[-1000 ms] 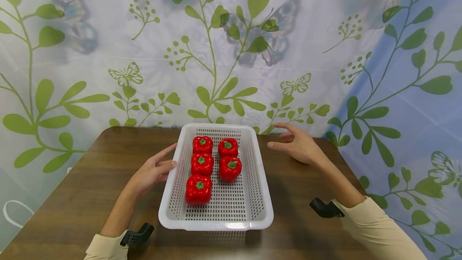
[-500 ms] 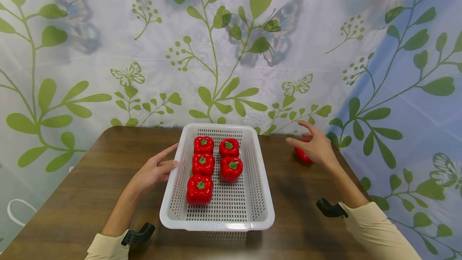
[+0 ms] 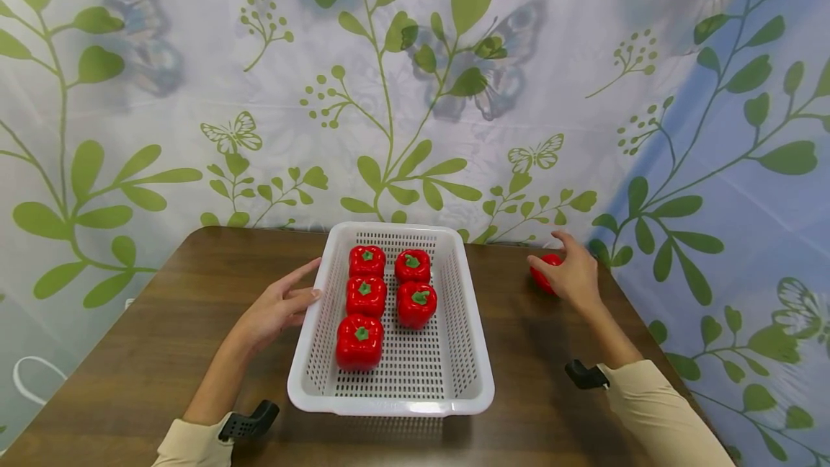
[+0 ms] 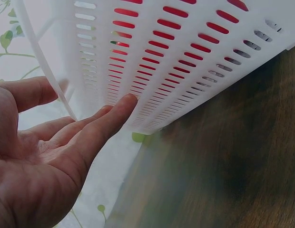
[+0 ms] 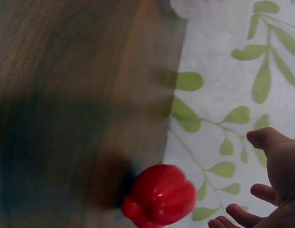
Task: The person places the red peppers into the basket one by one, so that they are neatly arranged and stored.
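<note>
A white perforated plastic basket [image 3: 464, 308] stands on the table, holding several red bell peppers [image 3: 365, 296] with green stems, in two rows. At the basket's left side is my left hand [image 3: 275, 310], fingers extended; in the left wrist view its fingertips touch the slotted wall and the thumb meets the rim. Near the table's back right lies another red bell pepper [image 3: 543, 276]. My right hand [image 3: 576, 272] is over it with thumb and fingers spread, partly hiding it in the head view. The right wrist view shows this pepper [image 5: 162, 194] apart from the spread fingers.
The brown wooden table [image 3: 168, 308] ends at a patterned curtain [image 3: 292, 92] at the back, with another hanging on the right. A white loop [image 3: 32, 379] shows past the table's left edge.
My right hand has moved right, away from the basket, to the lone bell pepper, which has come into sight beneath it. My left hand and the basket have stayed put.
</note>
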A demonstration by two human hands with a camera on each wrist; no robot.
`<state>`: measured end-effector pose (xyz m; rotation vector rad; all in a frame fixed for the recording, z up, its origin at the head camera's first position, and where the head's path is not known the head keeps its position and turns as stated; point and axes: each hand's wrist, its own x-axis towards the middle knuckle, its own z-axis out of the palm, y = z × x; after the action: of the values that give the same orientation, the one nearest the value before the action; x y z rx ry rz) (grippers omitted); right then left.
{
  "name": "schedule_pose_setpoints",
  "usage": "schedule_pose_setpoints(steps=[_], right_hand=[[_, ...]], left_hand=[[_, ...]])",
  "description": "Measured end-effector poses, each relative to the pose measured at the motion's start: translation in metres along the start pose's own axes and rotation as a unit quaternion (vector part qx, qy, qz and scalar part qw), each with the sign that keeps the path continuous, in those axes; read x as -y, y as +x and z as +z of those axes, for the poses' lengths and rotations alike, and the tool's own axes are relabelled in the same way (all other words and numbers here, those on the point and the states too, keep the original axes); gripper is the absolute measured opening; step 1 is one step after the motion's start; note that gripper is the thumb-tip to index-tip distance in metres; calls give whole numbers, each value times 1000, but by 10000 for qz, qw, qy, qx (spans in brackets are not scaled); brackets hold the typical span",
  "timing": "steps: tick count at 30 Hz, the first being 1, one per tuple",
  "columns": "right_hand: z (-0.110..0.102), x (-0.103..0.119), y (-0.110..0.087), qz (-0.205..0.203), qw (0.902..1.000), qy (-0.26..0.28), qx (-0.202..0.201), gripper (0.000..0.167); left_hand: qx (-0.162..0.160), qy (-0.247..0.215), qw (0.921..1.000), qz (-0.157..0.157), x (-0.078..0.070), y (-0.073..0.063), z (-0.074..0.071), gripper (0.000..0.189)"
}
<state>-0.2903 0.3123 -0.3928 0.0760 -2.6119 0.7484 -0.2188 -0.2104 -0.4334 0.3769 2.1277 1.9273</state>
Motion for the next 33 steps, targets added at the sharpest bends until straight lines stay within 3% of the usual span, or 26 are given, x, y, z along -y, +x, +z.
schedule_pose_setpoints(steps=[14,23,33], right_hand=[[28,-25,6,531,9980,-257,-205,75],[36,-33,6,790,9960,-404,-92,75],[43,-39,1,777,9958,-484,-20,66]], left_hand=[[-4,-14,10000,-81,0,-1,-1,71],[-24,-23,10000,-51,0,0,0,70],[-39,-11,10000,-73,1,1,0,71]])
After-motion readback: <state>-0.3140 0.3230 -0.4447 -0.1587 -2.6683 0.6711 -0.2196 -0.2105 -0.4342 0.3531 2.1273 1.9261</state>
